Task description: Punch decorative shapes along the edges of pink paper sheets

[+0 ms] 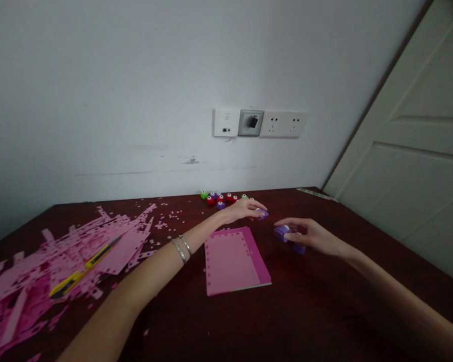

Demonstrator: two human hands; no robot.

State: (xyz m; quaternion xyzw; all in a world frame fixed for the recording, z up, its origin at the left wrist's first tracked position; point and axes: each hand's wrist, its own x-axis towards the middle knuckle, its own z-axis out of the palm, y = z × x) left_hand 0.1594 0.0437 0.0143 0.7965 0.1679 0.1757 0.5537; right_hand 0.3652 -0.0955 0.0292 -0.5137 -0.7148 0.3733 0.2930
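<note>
My left hand (243,209) reaches across the table with its fingers closed on a small purple craft punch (262,214). To its right, my right hand (308,235) grips another purple craft punch (281,232) between thumb and fingers. A further purple piece (299,248) shows just under the right hand; whether it is held or lies on the table I cannot tell. Below the left hand lies a light pink sheet (232,264) with punched shapes along its sides, on top of a magenta sheet (263,271).
Several red, green and purple craft punches (221,199) stand by the wall behind my left hand. Pink paper scraps (132,246) are heaped on the left, with a yellow utility knife (86,266) on them. A flat strip (317,194) lies at the back right.
</note>
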